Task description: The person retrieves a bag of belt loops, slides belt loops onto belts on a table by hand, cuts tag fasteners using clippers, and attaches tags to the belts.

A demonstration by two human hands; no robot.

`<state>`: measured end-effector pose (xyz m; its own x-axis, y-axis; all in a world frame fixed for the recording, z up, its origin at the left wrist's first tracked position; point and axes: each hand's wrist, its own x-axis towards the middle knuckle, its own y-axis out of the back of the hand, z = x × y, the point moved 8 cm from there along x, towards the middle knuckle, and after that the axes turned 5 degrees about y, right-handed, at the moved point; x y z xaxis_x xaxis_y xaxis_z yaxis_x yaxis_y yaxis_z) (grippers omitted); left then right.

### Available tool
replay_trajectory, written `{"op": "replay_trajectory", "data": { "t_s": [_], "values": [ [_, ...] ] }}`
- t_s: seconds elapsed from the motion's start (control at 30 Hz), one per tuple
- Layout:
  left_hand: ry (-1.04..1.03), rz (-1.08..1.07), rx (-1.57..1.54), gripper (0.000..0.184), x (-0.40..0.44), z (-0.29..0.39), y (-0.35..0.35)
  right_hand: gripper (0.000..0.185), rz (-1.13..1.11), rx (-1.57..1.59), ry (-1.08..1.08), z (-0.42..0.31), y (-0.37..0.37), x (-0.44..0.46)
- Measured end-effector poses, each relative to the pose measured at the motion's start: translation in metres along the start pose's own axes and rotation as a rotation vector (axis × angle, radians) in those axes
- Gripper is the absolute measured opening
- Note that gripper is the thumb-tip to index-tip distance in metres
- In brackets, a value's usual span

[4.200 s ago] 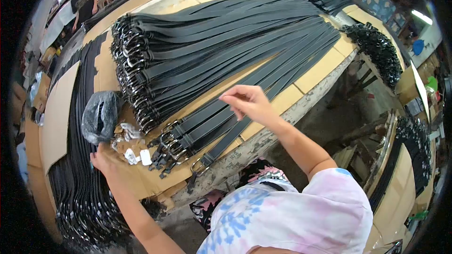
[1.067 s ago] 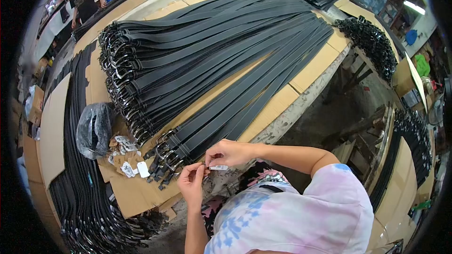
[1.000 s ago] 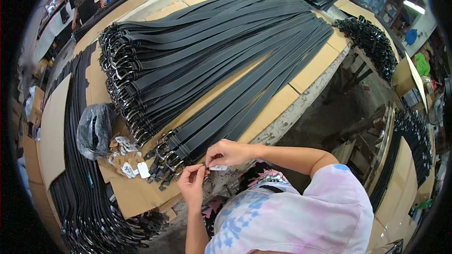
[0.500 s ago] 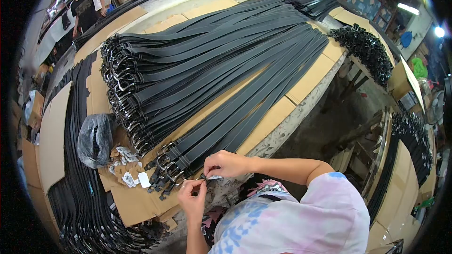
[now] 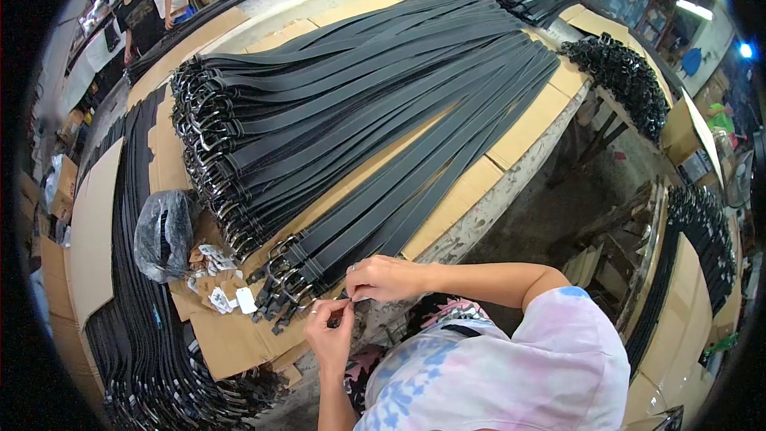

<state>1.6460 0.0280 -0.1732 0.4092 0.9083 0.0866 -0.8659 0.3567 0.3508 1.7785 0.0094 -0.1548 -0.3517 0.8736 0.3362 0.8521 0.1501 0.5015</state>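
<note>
My left hand is closed in a pinch, palm side up, just off the table's near edge. Its fingertips meet those of my right hand, which is also pinched. What sits between the fingertips is small and mostly hidden; I cannot make it out. Right beside both hands lie the buckle ends of several black belts, their metal buckles overlapping on the cardboard. A larger row of black belts fans out behind them. Left of the buckles is a pile of white and brown paper tags.
A clear plastic bag stands beside the tags. More belts hang along the left side under a cardboard sheet. Heaped buckles lie at the right back, with a belt stack farther right. A person stands at far left.
Both hands stay together at nearly the same spot, fingers shifting slightly. A pale bit that showed by my right fingertips is now mostly hidden. The view has moved slightly.
</note>
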Motion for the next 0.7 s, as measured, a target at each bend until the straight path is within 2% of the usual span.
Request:
{"op": "replay_trajectory", "data": {
  "t_s": [0.17, 0.27, 0.4, 0.47, 0.53, 0.6, 0.67, 0.7],
  "values": [
    [-0.028, 0.0, 0.039, 0.006, -0.001, 0.01, -0.002, 0.012, -0.022, 0.093, -0.072, 0.002, 0.0, -0.001],
    [-0.109, 0.006, 0.126, 0.008, 0.0, 0.018, -0.004, 0.012, -0.006, 0.08, -0.002, 0.005, 0.002, -0.001],
    [0.014, -0.03, 0.102, 0.006, 0.003, 0.012, -0.002, 0.011, 0.042, 0.079, -0.046, 0.012, 0.003, -0.002],
    [0.197, -0.109, -0.143, 0.028, 0.002, -0.001, -0.006, 0.01, 0.034, 0.076, -0.08, 0.007, 0.004, 0.003],
    [0.317, -0.183, -0.249, 0.04, 0.0, -0.005, -0.011, 0.012, -0.007, 0.096, -0.078, 0.008, -0.006, 0.002],
    [0.29, -0.189, -0.27, 0.041, -0.001, -0.013, -0.013, 0.014, -0.025, 0.082, -0.077, 0.004, -0.009, 0.006],
    [0.257, -0.205, -0.294, 0.042, 0.0, -0.021, -0.016, 0.022, 0.055, 0.127, -0.215, 0.003, -0.003, 0.006],
    [0.304, -0.172, -0.323, 0.043, -0.002, -0.028, -0.014, 0.033, 0.015, 0.111, -0.22, -0.001, -0.001, 0.007]
  ]
}}
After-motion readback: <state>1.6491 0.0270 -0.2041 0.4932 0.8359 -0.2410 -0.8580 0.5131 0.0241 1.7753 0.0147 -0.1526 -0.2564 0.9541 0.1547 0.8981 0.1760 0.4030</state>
